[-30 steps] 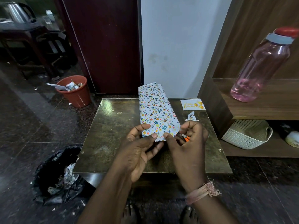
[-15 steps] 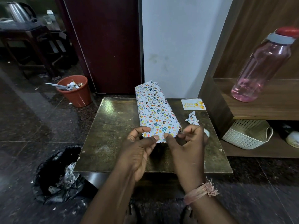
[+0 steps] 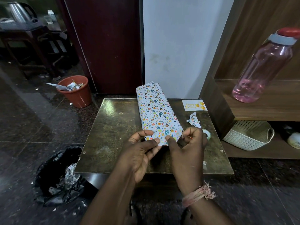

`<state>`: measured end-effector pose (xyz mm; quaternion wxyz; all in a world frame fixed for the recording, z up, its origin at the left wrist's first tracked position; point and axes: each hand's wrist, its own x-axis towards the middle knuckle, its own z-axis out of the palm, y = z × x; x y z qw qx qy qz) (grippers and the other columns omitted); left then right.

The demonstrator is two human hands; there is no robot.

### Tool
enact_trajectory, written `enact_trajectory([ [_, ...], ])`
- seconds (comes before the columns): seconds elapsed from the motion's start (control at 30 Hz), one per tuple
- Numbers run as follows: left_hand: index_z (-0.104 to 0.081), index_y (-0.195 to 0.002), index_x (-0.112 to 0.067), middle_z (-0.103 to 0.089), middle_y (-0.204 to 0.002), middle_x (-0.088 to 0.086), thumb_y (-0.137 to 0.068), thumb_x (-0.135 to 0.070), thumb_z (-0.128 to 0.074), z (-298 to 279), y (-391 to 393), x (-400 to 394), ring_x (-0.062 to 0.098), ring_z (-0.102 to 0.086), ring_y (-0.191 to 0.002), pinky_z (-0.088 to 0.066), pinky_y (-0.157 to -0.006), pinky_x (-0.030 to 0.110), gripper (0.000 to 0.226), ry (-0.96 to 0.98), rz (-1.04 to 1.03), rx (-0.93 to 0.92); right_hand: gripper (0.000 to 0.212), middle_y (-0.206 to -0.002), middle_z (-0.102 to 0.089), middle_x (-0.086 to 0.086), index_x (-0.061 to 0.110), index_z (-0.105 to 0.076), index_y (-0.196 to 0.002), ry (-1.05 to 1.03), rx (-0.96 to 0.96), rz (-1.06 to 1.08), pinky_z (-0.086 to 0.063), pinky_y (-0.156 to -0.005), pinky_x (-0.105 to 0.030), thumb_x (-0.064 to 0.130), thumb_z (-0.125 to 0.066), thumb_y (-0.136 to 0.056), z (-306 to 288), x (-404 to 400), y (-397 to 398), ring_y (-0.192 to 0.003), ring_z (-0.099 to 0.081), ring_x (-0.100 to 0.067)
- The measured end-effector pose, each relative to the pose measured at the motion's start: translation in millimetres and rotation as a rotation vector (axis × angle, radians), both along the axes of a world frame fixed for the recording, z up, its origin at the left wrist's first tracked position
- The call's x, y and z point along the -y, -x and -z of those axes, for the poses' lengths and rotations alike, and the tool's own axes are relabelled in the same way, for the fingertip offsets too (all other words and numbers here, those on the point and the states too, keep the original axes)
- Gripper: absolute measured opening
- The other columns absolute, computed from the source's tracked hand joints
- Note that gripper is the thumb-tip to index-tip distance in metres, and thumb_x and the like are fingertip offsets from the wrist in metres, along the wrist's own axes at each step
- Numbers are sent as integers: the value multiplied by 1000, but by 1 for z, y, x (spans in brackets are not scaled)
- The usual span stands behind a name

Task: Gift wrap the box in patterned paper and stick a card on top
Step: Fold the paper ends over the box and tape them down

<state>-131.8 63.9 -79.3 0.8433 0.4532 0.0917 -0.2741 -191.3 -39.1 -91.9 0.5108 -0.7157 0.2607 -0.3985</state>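
Two waste containers are sitting on the dark floor: a terracotta-coloured plastic bin [image 3: 76, 91] at far left holding paper scraps, and a crinkled black bag [image 3: 56, 174] at near left with torn patterned paper inside. On the right shelf, a pink translucent bottle [image 3: 264, 67] is showing a little liquid, above a woven white basket [image 3: 248, 137]. On the worn table [image 3: 113, 135], the long wrapped box [image 3: 156, 114] is lying lengthwise; the left hand [image 3: 142, 151] and right hand [image 3: 188, 146] are pinching its near paper end. A rectangular card [image 3: 194, 105] is lying flat at far right.
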Motion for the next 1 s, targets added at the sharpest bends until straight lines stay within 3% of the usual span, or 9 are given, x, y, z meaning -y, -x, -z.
enact_trajectory([
  [0.1, -65, -94, -6, -66, -113, 18, -81, 20, -67, 1, 1, 1, 17, -73, -76, -62, -67, 25, 29, -15, -19, 25, 52, -105, -42, 4, 30, -43, -88, -34, -30, 31, -52, -85, -39, 11, -87, -71, 3, 1, 0, -83, -58, -26],
  [0.2, -66, -95, -6, -66, -114, 16, -82, 20, -67, 1, 0, 2, 15, -73, -73, -61, -65, 23, 29, -33, -33, 40, 55, -116, -51, -19, 42, -42, -84, -222, -14, 4, -62, -74, -48, 12, -88, -71, 8, 2, -1, -68, -70, -23],
  [0.3, -66, -96, -5, -68, -110, 14, -82, 21, -66, 2, 1, 2, 16, -74, -73, -61, -63, 23, 30, -43, -24, 39, 54, -122, -49, -21, 44, -44, -81, -337, -11, -16, -63, -72, -50, 16, -87, -67, 14, 2, -3, -61, -71, -14],
  [0.4, -66, -96, -6, -71, -107, 14, -82, 20, -66, 3, 1, 1, 20, -75, -78, -64, -71, 29, 30, -64, -9, 34, 47, -119, -49, -20, 45, -44, -80, -376, -18, 5, -62, -74, -50, 34, -82, -53, 14, -1, -4, -70, -70, -20],
  [0.53, -66, -95, -6, -73, -108, 18, -83, 20, -66, 3, 1, 0, 28, -76, -87, -63, -82, 41, 29, -69, 3, 14, 53, -103, -51, -14, 39, -45, -82, -445, 28, -12, -61, -79, -56, 4, -83, -69, 19, 0, -5, -70, -69, -16],
  [0.63, -66, -95, -4, -74, -102, 16, -83, 21, -65, 3, 2, 0, 27, -77, -83, -64, -79, 40, 28, -77, 0, 11, 51, -89, -53, -7, 41, -45, -82, -499, 37, -6, -58, -83, -60, 17, -84, -59, 18, -2, -6, -75, -66, -20],
  [0.7, -66, -95, -3, -75, -97, 16, -83, 22, -65, 2, 3, 1, 26, -77, -81, -64, -78, 39, 28, -87, -3, 8, 50, -84, -53, -5, 39, -46, -83, -539, 43, -2, -58, -82, -56, 19, -82, -55, 17, -1, -7, -75, -61, -20],
  [0.83, -66, -95, -2, -74, -93, 17, -83, 21, -65, 1, 4, 3, 24, -76, -76, -65, -75, 36, 26, -77, -13, -7, 48, -73, -46, 2, 20, -40, -85, -504, 89, -4, -44, -68, -33, -9, -77, -76, 19, 1, -6, -60, -46, -5],
  [1.0, -66, -93, -3, -72, -93, 10, -80, 22, -67, 2, 5, 6, 22, -74, -78, -64, -72, 29, 29, -54, -45, 43, 48, -76, -46, 0, 23, -38, -84, -416, 61, 8, -43, -69, -33, -1, -80, -77, 18, 0, -6, -57, -44, -2],
])
